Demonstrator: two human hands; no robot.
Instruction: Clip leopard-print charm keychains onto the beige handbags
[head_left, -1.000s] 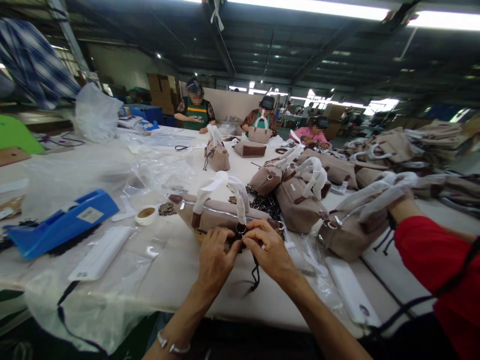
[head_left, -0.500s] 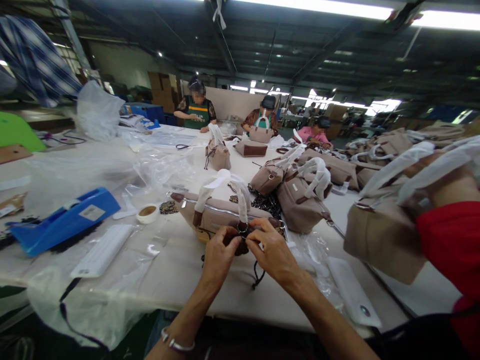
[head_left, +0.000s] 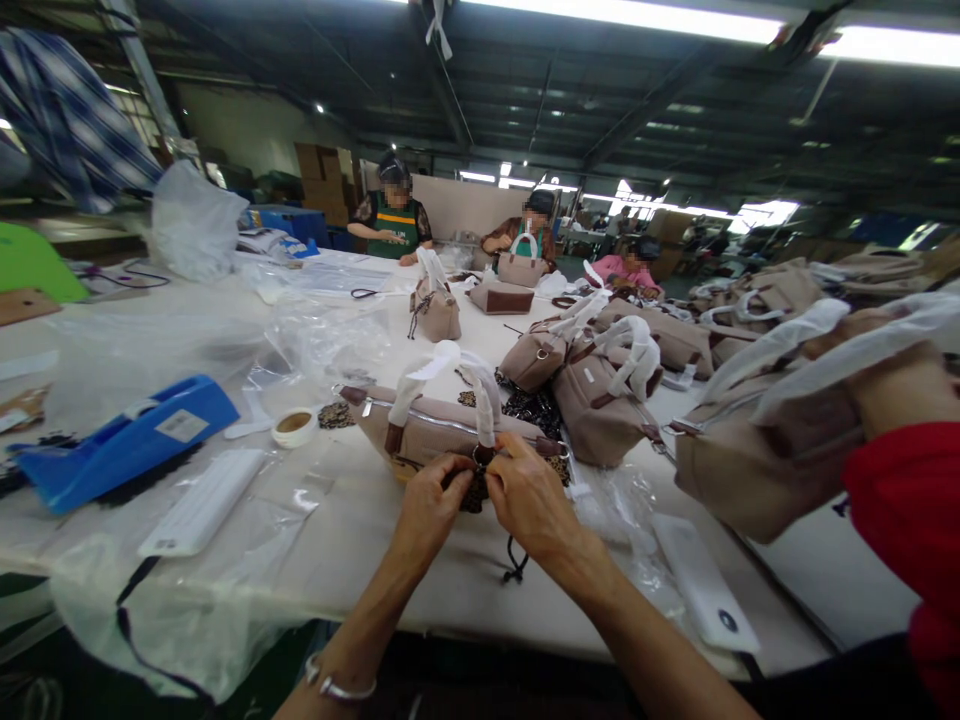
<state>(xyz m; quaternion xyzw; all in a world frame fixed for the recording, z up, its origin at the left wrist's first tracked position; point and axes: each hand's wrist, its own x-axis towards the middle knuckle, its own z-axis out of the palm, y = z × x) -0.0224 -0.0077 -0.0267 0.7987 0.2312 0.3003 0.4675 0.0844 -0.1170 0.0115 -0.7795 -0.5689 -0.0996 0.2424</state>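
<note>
A beige handbag (head_left: pixel 439 425) with brown trim, a silver zipper and white-wrapped handles lies in front of me. Both hands meet at the metal ring (head_left: pixel 482 455) under its near handle. My left hand (head_left: pixel 433 495) is closed in a pinch at the top of a small leopard-print piece (head_left: pixel 474 496) hanging there. Beside it, my right hand (head_left: pixel 529 490) is closed with fingertips pressed together near the ring; what they grip is hidden. Below my right hand dangles a knotted black cord (head_left: pixel 514 568).
A blue tape dispenser (head_left: pixel 135 440), a tape roll (head_left: pixel 294 428) and clear plastic sheets (head_left: pixel 172 350) lie left. More beige bags (head_left: pixel 607 400) stand right. There a red-sleeved co-worker (head_left: pixel 900 510) handles a bag (head_left: pixel 757 460). Several people sit across the table.
My right hand has rolled inward, its fingers more curled near the ring; my left hand shifted slightly left. At right, the co-worker's bag has tilted and moved.
</note>
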